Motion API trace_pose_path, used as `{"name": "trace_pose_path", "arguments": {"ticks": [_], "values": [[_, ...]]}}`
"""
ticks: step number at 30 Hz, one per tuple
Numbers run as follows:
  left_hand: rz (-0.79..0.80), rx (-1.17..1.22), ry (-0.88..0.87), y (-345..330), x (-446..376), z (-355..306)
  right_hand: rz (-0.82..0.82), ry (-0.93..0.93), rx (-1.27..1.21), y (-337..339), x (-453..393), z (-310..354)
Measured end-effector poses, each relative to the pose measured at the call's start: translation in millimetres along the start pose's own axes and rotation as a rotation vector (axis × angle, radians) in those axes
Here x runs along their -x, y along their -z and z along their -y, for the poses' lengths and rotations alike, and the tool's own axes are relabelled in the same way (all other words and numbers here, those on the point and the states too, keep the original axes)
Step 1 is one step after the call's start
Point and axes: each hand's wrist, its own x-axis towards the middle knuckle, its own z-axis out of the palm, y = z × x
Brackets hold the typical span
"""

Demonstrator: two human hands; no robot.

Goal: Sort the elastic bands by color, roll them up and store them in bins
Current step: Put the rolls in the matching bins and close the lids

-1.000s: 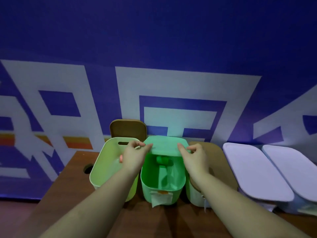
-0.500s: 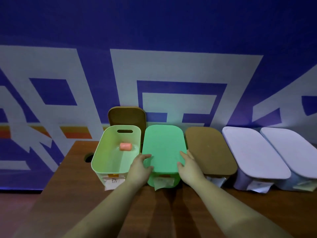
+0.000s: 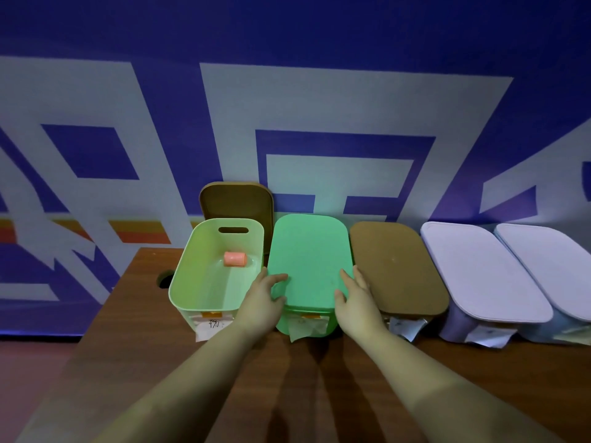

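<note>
Left hand (image 3: 260, 302) and right hand (image 3: 355, 298) each w/ a loose, flat grip, fingers straight, pressing the near corners of the green lid (image 3: 308, 254); nothing pinched. Lid sits on its green bin (image 3: 303, 324), long axis running away from the person. Pink roll (image 3: 235, 259) lies in the open pale bin (image 3: 192, 282) just left, nearer the left hand. Smooth matte plastic, rounded corners; brown lid (image 3: 396, 266) right, wood-grain tabletop (image 3: 134, 314).

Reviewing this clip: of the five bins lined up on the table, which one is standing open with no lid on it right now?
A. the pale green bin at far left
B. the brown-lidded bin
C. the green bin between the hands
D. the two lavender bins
A: the pale green bin shows its bare inside, with a pink roll on its floor.
</note>
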Motion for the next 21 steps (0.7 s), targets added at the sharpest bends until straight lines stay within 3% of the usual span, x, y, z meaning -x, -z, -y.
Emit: {"name": "trace_pose_path", "arguments": {"ticks": [10, 13, 18, 21], "values": [[0.018, -0.071, 0.011, -2.2, 3.4, -3.2, 0.065, 0.000, 0.103, -0.6, 4.0, -3.0], [0.010, -0.104, 0.002, -3.9, 4.3, -2.7, 0.051, 0.066, 0.202, 4.3, 10.1, -0.7], [-0.170, -0.134, -0.071, -5.6, 5.6, -9.7, -0.006, 0.184, 0.248, 13.2, 4.9, 7.9], [-0.101, -0.294, -0.108, -3.9, -9.6, -9.9, 0.022, 0.209, 0.345, 12.5, -8.0, 10.4]]}}
